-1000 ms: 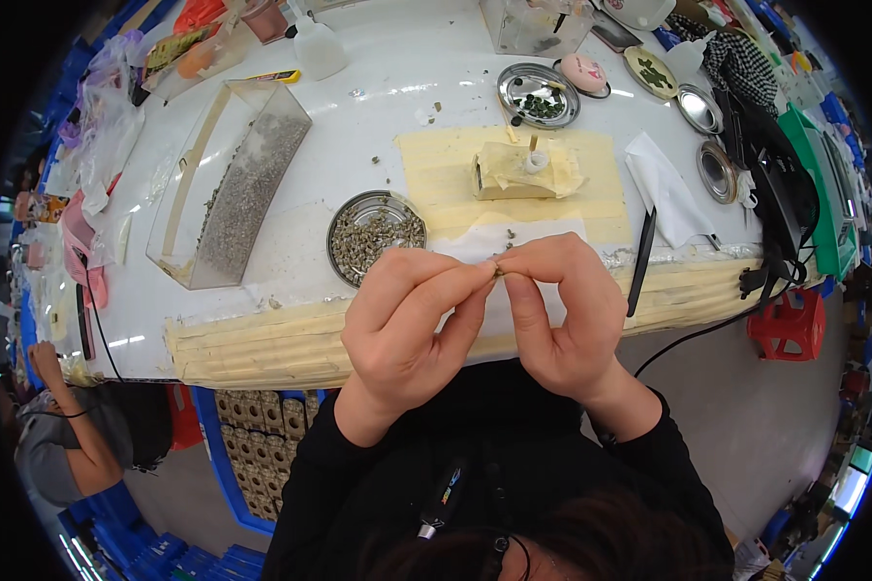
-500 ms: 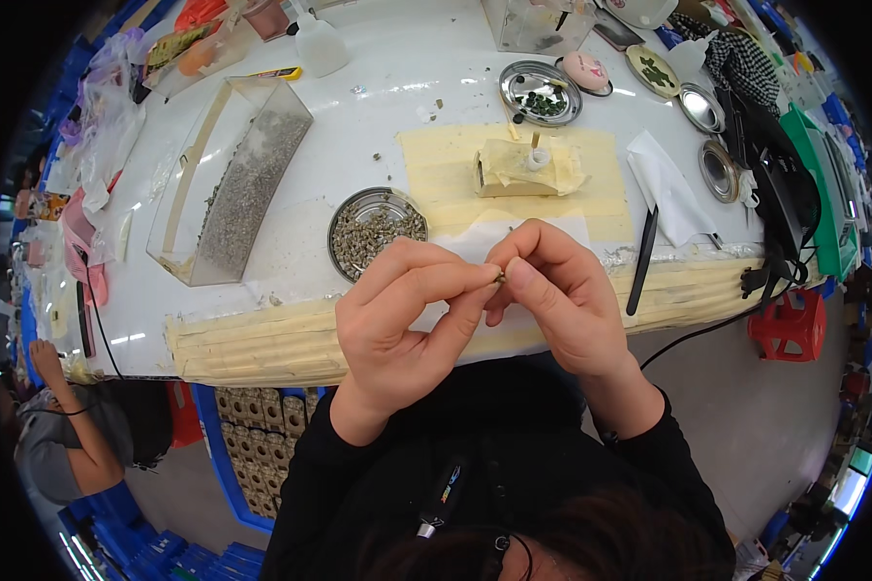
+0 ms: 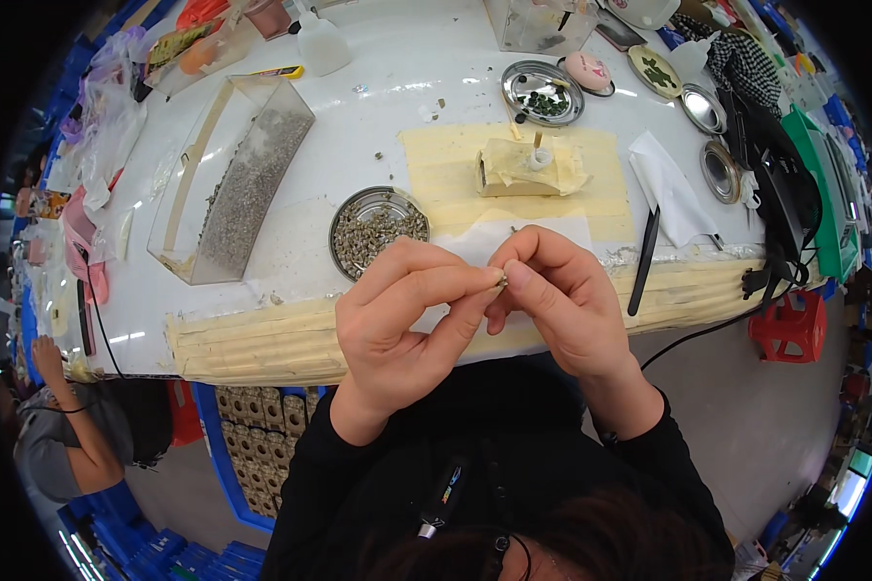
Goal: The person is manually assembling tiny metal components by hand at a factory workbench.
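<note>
Close to the table's front edge, my left hand [image 3: 407, 315] and my right hand [image 3: 564, 302] meet fingertip to fingertip. Both are closed in a pinch around one tiny metallic-looking part [image 3: 502, 279]; most of it is hidden by the fingers. Just beyond my left hand is a round metal dish [image 3: 337, 254] holding many small greyish parts of a similar size. Beneath my fingers lies a white sheet [image 3: 465, 244]. Farther off, a small block wrapped in cream tape [image 3: 499, 167] carries a white cup-like piece with a short stick upright in it.
A clear box of grey granules [image 3: 252, 184] stands left. Behind the block is a metal plate with dark green bits [image 3: 564, 114]. Black tweezers [image 3: 643, 261] and a white cloth [image 3: 670, 189] lie right. A co-worker's arm [image 3: 63, 387] shows at far left.
The tiny part has turned slightly between my fingertips and shows a paler, shinier side. Both hands stay in nearly the same place.
</note>
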